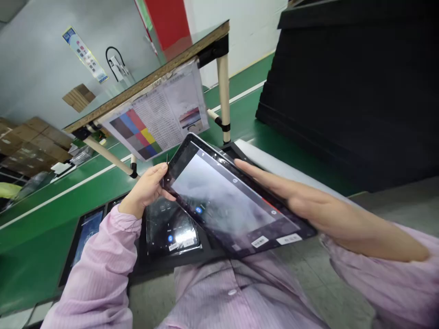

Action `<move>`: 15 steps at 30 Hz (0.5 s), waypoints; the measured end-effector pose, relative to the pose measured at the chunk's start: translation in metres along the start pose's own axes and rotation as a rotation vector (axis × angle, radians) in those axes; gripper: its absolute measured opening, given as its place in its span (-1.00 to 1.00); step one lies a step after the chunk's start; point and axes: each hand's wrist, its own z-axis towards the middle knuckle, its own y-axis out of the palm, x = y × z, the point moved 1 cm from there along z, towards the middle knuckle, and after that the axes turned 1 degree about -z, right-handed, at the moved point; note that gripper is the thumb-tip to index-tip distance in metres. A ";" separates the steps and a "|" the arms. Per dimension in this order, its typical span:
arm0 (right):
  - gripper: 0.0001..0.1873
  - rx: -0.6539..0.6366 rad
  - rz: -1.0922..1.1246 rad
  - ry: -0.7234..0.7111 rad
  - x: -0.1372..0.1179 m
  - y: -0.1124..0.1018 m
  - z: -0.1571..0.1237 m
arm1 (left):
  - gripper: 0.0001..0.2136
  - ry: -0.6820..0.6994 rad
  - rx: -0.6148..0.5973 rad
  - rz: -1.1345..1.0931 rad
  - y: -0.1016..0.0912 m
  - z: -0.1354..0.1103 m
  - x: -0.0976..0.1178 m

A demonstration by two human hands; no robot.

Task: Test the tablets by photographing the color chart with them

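Observation:
A tablet (226, 201) with a lit screen and white labels along its lower edge is held tilted in front of me. My left hand (151, 187) pinches its left corner between thumb and fingers. My right hand (295, 196) lies along its upper right edge with the fingers stretched out straight, touching or very close to it; the hand is slightly blurred. Under the raised tablet, a second tablet (169, 226) lies in a black foam tray (164, 262), partly covered by the first one. Another lit tablet (85, 237) lies further left.
A green work surface (37, 256) runs along the left. Ahead stands a pipe-legged stand (224, 91) with a printed colour sheet (154, 114) hanging from it. A tall black foam stack (343, 91) fills the right. Cardboard boxes (34, 141) stand at the far left.

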 end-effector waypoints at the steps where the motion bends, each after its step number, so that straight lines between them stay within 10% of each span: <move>1: -0.33 -0.024 0.022 -0.005 -0.001 -0.003 0.008 | -0.60 -0.010 -0.021 0.008 0.003 0.004 0.004; 15: -0.14 0.061 -0.117 0.001 0.030 -0.025 0.045 | -0.50 0.001 -0.033 0.191 0.036 0.045 0.020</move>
